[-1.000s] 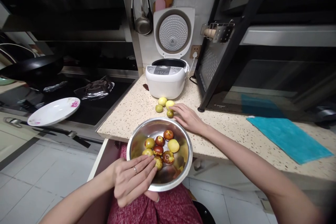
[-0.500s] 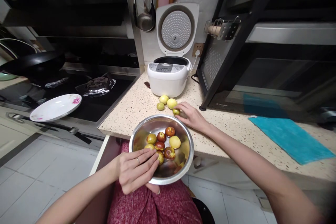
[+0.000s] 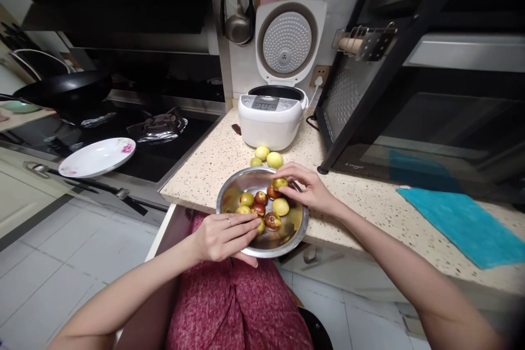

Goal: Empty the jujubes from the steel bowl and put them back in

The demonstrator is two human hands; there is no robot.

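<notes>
A steel bowl (image 3: 241, 183) juts over the counter's front edge, holding several red and yellow-green jujube fruits (image 3: 281, 206). My left hand (image 3: 223, 235) grips the bowl's near rim, fingers over the edge and thumb underneath. Above the bowl's far side, my right hand (image 3: 305, 188) pinches a small greenish-brown fruit (image 3: 280, 182) between thumb and fingertips. Three more green fruits (image 3: 274, 159) lie on the counter just behind the bowl.
A white rice cooker (image 3: 272, 120) stands with its lid up behind the fruits. A black oven rack (image 3: 369, 93) fills the right; a teal cloth (image 3: 463, 221) lies on the speckled counter (image 3: 205, 175). Left are a stove with a white plate (image 3: 96, 156) and a black pan (image 3: 61, 90).
My right hand picked a fruit off the counter and carried it back over the bowl. The view shifted, so the bowl sits higher and further right. Left hand keeps its hold.
</notes>
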